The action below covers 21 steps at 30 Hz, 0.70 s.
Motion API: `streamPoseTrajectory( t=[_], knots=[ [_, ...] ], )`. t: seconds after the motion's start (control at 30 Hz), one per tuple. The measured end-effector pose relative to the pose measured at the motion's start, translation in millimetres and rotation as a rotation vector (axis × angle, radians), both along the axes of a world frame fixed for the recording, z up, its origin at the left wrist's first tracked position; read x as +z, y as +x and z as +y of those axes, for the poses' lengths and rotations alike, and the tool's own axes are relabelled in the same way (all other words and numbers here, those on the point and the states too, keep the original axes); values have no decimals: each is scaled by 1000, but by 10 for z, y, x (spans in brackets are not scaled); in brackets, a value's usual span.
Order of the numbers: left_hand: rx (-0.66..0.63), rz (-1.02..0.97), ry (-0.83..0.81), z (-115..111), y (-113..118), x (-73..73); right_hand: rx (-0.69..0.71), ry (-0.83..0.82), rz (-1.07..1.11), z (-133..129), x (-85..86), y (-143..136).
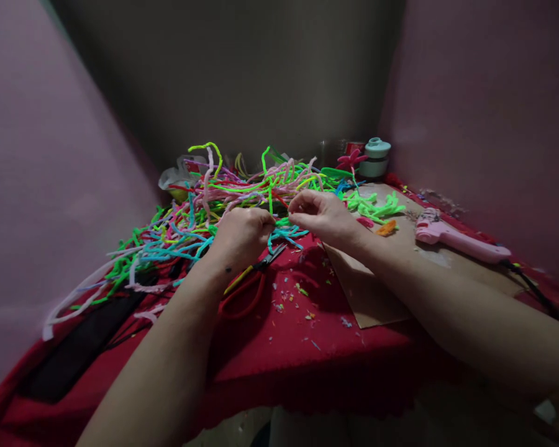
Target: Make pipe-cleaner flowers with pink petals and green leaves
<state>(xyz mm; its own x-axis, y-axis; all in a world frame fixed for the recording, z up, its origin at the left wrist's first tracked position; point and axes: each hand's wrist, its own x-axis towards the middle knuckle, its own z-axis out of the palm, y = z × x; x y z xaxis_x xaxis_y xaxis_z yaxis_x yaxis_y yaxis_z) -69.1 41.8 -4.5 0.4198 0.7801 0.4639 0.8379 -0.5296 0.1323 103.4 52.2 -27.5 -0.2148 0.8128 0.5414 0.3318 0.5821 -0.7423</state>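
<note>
My left hand (245, 234) is closed, its thumb and fingertips pinching a bright green pipe cleaner (282, 221). Facing it, my right hand (323, 216) has its thumb and forefinger curled together at the other end of that green piece, so the short span shows between them. Behind both hands spreads a big tangled heap of pipe cleaners (249, 186) in pink, green, blue, yellow and white. Just below my left hand lies a pair of scissors (262, 264) with red and yellow handles, its blades pointing away from me.
A pink glue gun (461, 239) with a black cord rests on a brown board (370, 304) at the right. Beside the heap are green bent pieces (377, 208), a pink flower (351, 159) and a pale teal bottle (375, 155). A black flat case (81, 347) lies left on the red cloth (279, 347).
</note>
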Motion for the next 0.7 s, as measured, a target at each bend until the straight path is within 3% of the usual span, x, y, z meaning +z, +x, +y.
streamPoseTrajectory(
  t=[0.1, 0.2, 0.33, 0.43, 0.7],
  knots=[
    [46, -101, -74, -6, 9, 23, -101, 397, -293, -23, -71, -17],
    [-12, -232, -207, -8, 23, 28, -181, 578, -537, -22, -121, -32],
    [-42, -348, -348, -6, 49, 14, -239, 683, -710, -32, -116, -41],
    [-4, -354, -330, -9, 77, 11, -260, 721, -772, -60, -95, -39],
    [49, 64, -62, 17, 139, -136, -186, 685, -876, -115, -103, -54]
  ],
)
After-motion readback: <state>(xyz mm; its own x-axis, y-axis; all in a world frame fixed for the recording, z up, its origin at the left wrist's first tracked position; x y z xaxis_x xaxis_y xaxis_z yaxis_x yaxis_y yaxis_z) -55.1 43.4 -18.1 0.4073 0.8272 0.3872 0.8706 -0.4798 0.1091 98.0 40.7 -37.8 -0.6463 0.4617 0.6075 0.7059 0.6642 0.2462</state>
